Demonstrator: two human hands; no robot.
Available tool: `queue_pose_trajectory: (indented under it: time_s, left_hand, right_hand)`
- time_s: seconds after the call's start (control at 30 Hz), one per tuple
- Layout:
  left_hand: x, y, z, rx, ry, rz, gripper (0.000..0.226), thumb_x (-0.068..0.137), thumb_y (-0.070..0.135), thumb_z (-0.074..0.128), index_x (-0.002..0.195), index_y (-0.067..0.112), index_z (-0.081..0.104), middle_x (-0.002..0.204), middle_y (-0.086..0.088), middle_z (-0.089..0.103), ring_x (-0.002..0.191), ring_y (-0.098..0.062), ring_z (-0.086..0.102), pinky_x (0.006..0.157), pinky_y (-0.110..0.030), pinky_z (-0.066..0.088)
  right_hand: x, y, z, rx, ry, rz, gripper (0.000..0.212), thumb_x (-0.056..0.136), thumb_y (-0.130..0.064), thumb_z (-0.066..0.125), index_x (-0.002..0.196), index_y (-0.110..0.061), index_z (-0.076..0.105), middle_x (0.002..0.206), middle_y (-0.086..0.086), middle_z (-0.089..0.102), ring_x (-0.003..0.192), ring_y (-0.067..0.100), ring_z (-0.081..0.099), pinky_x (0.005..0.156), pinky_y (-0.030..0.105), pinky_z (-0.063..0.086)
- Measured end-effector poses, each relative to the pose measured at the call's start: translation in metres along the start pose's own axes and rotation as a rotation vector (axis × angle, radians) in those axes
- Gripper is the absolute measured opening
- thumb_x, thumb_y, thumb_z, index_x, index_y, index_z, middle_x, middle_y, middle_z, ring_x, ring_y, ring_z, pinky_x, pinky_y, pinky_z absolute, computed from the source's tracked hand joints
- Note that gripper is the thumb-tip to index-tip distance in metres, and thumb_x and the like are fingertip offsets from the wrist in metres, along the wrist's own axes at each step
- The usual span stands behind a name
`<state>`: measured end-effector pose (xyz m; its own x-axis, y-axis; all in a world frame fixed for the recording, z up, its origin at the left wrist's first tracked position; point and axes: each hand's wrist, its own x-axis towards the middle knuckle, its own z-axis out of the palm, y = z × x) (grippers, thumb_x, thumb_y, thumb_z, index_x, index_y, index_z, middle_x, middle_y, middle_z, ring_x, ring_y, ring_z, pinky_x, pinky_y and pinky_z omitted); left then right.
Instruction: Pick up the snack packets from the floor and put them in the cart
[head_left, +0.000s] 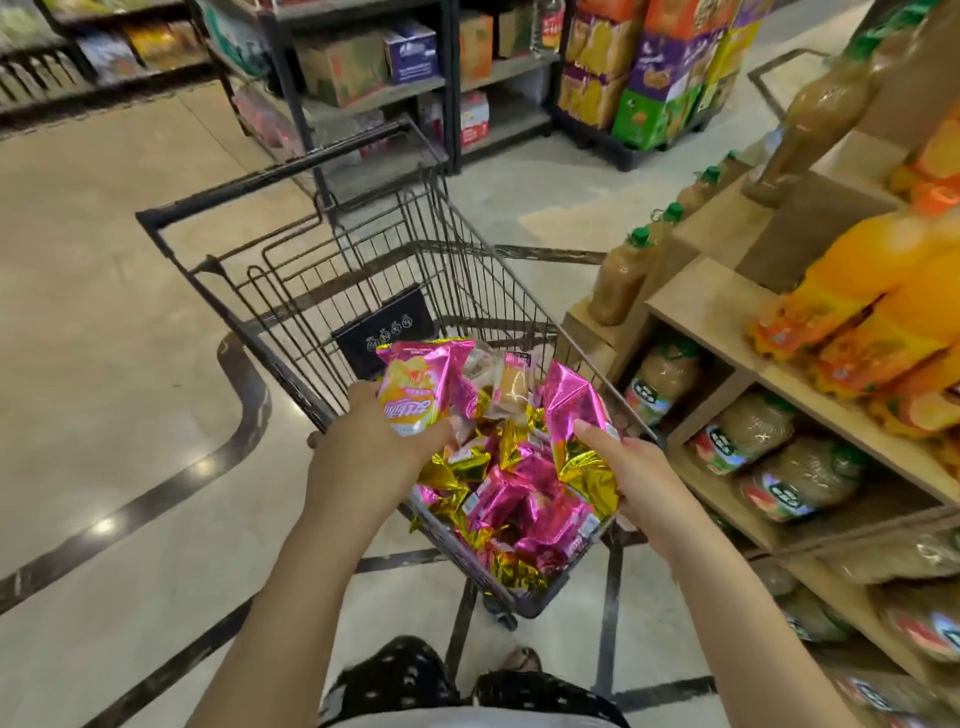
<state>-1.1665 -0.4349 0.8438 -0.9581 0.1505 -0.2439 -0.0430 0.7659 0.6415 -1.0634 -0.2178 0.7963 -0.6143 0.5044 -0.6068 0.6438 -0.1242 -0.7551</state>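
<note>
A person is standing over a wire shopping cart (415, 249) in a shop aisle, looking down at both hands. The left hand (382, 436) is gripping a pink and yellow snack packet (415, 387) above the cart's near end, its fingers curling out of sight behind the wrapper. The right hand (641, 480) is pinching a pink and gold packet (574, 410) just over the cart's right rim, thumb on top, fingers underneath. A heap of pink and gold packets (524, 499) is lying inside the cart. Wooden shelves (717, 306) of juice bottles (621, 275) are standing to the right on the tiled floor (130, 364).
</note>
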Motion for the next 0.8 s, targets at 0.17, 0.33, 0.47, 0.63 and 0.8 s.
queue_pose_trajectory:
  time_s: [0.17,0.33,0.47,0.63,0.8]
  left_hand:
    - [0.050,0.005,0.013,0.115,-0.035,0.058,0.068,0.076,0.063,0.070,0.120,0.023,0.036,0.088,0.011,0.048,0.085,-0.020,0.054,0.069,-0.030,0.043]
    - [0.124,0.007,0.027,0.243,-0.172,0.124,0.081,0.074,0.066,0.069,0.129,0.016,0.037,0.116,-0.007,0.061,0.100,-0.031,0.062,0.081,-0.040,0.053]
    - [0.175,0.008,0.021,0.285,-0.280,0.218,0.081,0.074,0.065,0.069,0.129,0.015,0.037,0.118,-0.009,0.062,0.105,-0.032,0.061,0.083,-0.038,0.052]
    - [0.232,-0.001,0.015,0.380,-0.427,0.315,0.077,0.075,0.065,0.068,0.123,0.015,0.037,0.113,-0.009,0.062,0.102,-0.033,0.061,0.084,-0.042,0.052]
    - [0.266,-0.011,0.023,0.481,-0.566,0.346,0.082,0.077,0.062,0.069,0.132,0.012,0.034,0.116,-0.011,0.059,0.103,-0.032,0.059,0.083,-0.040,0.052]
  right_hand:
    - [0.023,-0.014,0.009,-0.039,0.017,0.001,0.066,0.078,-0.060,0.066,0.122,-0.011,0.061,0.115,0.017,0.064,0.102,0.025,0.061,0.094,0.040,0.045]
    - [0.047,-0.024,0.036,-0.024,0.093,0.046,0.042,0.085,-0.053,0.064,0.093,-0.012,0.060,0.087,0.001,0.058,0.076,0.014,0.054,0.065,0.028,0.038]
    - [0.057,-0.033,0.071,-0.021,0.190,0.117,0.053,0.087,-0.051,0.064,0.122,-0.011,0.059,0.125,0.014,0.060,0.110,0.027,0.056,0.089,0.033,0.039]
    - [0.071,-0.039,0.121,0.028,0.242,0.220,0.034,0.082,-0.054,0.066,0.088,-0.026,0.048,0.075,-0.006,0.048,0.084,0.016,0.048,0.081,0.028,0.036]
    - [0.070,-0.018,0.157,0.034,0.275,0.321,0.037,0.084,-0.050,0.069,0.104,-0.021,0.060,0.110,0.003,0.066,0.093,0.018,0.059,0.085,0.033,0.046]
